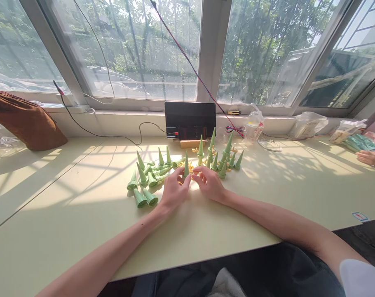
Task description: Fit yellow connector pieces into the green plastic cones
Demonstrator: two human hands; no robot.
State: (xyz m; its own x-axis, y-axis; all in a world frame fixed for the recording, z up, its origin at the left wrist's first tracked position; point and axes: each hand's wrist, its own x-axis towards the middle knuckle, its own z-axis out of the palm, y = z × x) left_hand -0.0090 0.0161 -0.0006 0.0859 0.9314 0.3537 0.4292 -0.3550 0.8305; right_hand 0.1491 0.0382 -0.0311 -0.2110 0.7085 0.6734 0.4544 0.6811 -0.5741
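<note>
My left hand [176, 190] is closed around the lower part of a green plastic cone [186, 163], which stands point up. Just to its right, my right hand [209, 184] has its thumb and fingers pinched together by the cone's base; a small yellow piece seems to be at the fingertips, too small to make out surely. Loose green cones [140, 199] lie and stand left of my hands. Behind and right of them, several upright green cones [227, 148] have small yellow pegs sticking out. More yellow pieces [181, 163] lie partly hidden behind my left hand.
A black tablet [190, 110] leans at the window sill, with a phone [192, 133] on a stand before it. At left sits a brown bag [23, 119]. Plastic bags [308, 124] and a cup in a bag [254, 126] line the back. Another person's hand [371, 158] rests at far right.
</note>
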